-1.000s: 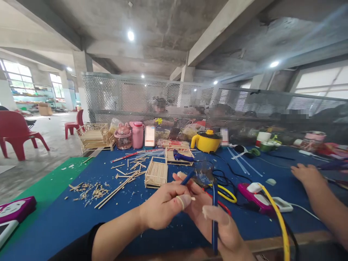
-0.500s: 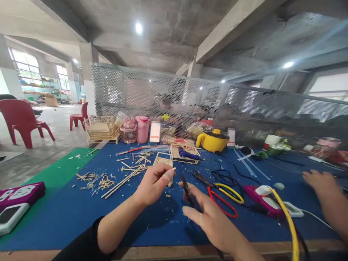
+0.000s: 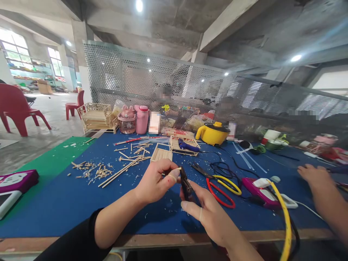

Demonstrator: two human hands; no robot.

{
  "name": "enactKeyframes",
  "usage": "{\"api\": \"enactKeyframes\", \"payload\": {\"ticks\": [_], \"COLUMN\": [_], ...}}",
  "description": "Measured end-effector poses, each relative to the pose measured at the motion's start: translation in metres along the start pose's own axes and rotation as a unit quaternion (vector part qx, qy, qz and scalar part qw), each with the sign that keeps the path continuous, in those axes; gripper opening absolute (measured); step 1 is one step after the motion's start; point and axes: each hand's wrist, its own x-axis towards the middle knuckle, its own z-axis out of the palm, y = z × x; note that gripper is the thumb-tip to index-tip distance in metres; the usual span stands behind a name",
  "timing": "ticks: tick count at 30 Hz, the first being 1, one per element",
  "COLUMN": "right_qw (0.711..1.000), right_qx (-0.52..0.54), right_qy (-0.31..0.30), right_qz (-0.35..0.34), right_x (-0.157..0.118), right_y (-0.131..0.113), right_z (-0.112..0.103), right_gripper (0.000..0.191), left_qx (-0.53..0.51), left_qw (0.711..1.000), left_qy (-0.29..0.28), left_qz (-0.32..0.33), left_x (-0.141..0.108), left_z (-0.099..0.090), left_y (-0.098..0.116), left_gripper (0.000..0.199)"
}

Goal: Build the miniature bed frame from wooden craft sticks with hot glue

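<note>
My left hand (image 3: pixel 157 180) is closed in a pinch on a small wooden stick (image 3: pixel 178 169), whose pale end shows past the thumb. Fingers of my right hand (image 3: pixel 209 214) are wrapped round dark-handled pliers (image 3: pixel 186 184), with the jaws pointing up at the stick's end. Just beyond both hands lies a slatted wooden panel (image 3: pixel 161 153). Red and yellow handled scissors (image 3: pixel 220 188) rest to the right of my right hand. Loose sticks (image 3: pixel 123 171) and a pile of short cut pieces (image 3: pixel 94 169) lie to the left.
A blue glue gun (image 3: pixel 187 145) lies on a wooden frame at the back, near a yellow pot (image 3: pixel 213 134). Purple power strips (image 3: pixel 259 192) and cables are at right, beside another person's hand (image 3: pixel 315 178). Pink bottles (image 3: pixel 141 120) stand behind.
The pliers' jaws have come up close to the stick in my left hand, and the two hands are nearer each other. The whole view has tilted downward slightly.
</note>
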Motion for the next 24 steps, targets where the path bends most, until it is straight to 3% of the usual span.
{"api": "enactKeyframes", "payload": {"ticks": [7,16,24], "right_qw": [0.999,0.993,0.979], "right_qx": [0.018,-0.013,-0.071], "right_qy": [0.024,0.086,0.115], "right_qz": [-0.019,-0.081,-0.151], "right_x": [0.003,0.005,0.010], "right_y": [0.006,0.018,0.030], "right_z": [0.005,0.016,0.022], "right_gripper": [0.005,0.025,0.038], "left_qx": [0.016,0.062,0.113], "left_qw": [1.000,0.996,0.987], "left_qy": [0.006,-0.011,0.057], "left_qz": [0.012,0.068,0.101], "left_x": [-0.001,-0.008,-0.010], "left_z": [0.002,0.007,0.015], "left_y": [0.001,-0.006,-0.012], "left_gripper": [0.017,0.020,0.026]}}
